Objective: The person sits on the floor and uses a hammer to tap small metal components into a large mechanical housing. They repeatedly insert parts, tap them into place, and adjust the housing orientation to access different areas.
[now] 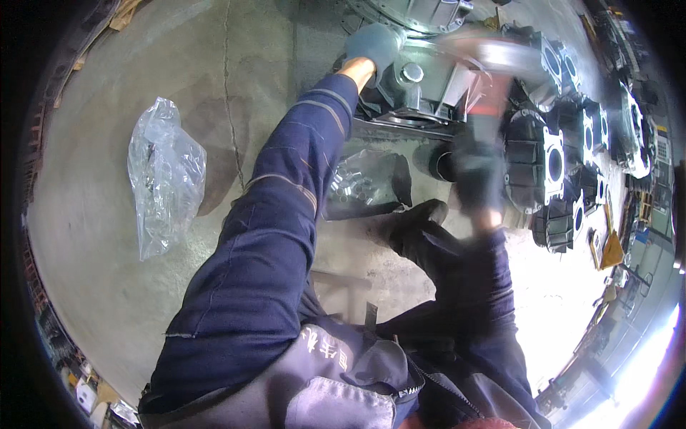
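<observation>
My left hand [374, 47], in a grey-blue glove, is at the upper left of a large grey metal housing [421, 82]. Its fingers look curled against the housing near a round flanged rim [407, 25]; what they hold, if anything, is hidden. My right hand [479, 175], in a dark glove, is smeared by motion right of the housing. It grips a blurred hammer-shaped tool [491, 93] with a red and grey handle and a wide head above; its exact kind cannot be made out. The tool's head overlaps the housing's right side.
A clear plastic bag [168, 171] of small parts lies on the floor at left. Another bag [364, 179] with metal pieces lies below the housing, beside a dark cylindrical part [441, 164] and my shoe [421, 214]. Several dark flanged castings [532, 161] stand at right.
</observation>
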{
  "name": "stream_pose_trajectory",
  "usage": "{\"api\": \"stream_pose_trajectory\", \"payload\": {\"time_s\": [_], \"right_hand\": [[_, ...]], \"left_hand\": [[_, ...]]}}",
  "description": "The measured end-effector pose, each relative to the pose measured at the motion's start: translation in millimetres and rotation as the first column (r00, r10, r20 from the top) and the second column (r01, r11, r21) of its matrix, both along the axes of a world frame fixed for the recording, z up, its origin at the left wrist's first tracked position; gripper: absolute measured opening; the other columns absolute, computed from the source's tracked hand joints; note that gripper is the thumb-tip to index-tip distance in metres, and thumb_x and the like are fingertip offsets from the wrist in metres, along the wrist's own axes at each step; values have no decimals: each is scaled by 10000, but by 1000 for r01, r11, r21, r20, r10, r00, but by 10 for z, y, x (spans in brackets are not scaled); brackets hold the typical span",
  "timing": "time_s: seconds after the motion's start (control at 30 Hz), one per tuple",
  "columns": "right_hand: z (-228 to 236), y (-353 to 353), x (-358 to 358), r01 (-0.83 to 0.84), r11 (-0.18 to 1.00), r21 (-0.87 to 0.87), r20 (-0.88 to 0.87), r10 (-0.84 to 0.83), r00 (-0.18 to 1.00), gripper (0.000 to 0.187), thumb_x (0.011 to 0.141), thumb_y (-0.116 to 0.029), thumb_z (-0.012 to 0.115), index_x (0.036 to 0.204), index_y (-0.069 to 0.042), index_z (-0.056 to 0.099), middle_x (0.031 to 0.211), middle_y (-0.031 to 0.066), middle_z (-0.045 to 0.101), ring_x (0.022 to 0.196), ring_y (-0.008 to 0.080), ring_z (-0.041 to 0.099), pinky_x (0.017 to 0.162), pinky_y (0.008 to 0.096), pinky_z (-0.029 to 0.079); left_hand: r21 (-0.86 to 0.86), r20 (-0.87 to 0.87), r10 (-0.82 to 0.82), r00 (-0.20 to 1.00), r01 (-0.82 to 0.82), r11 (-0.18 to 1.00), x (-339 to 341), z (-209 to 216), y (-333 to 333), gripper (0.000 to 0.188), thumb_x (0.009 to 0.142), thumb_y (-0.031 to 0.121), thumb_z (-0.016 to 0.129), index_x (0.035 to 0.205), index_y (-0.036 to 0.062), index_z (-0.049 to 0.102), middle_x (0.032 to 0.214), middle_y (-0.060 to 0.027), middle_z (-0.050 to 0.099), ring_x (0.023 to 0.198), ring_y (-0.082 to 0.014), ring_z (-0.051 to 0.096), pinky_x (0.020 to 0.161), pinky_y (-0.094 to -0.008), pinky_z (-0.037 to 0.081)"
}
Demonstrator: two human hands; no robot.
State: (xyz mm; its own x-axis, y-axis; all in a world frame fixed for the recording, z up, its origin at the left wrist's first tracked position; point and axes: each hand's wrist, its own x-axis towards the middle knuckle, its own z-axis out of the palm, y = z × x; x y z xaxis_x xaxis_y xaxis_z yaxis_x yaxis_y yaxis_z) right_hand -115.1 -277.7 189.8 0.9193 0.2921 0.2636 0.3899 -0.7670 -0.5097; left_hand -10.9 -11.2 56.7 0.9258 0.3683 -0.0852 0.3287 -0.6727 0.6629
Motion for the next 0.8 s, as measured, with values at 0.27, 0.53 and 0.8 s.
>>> {"api": "stream_pose_trajectory", "payload": {"time_s": [0.27, 0.53, 0.8], "right_hand": [[871, -266, 446, -144, 946, -290, 134, 189, 973, 325, 911, -303, 746, 1001, 3, 688, 943, 234, 718, 798, 368, 711, 692, 449, 547], [-214, -77, -64, 26, 962, -273, -60, -44, 997, 294, 913, -276, 749, 1066, -35, 680, 867, 240, 718, 743, 405, 704, 635, 463, 540], [765, -411, 488, -84, 943, -321, 140, 135, 981, 403, 884, -357, 762, 1012, 23, 716, 894, 226, 717, 786, 312, 712, 691, 426, 547]], "left_hand": [[2, -17, 43, 999, -43, 999, -39, 63, -53, 548, 980, 511, 475, 1075, 63, 776, 1150, -229, 726, 1098, -411, 692, 949, -514, 526], [0, 61, -4, 998, 4, 1000, 11, 5, -29, 576, 989, 520, 477, 1046, 30, 775, 1106, -248, 725, 1056, -436, 695, 923, -520, 532], [14, 45, 82, 996, -83, 996, -91, 77, -81, 601, 1012, 531, 456, 1062, 22, 771, 1137, -261, 713, 1119, -435, 673, 972, -509, 510]]}}
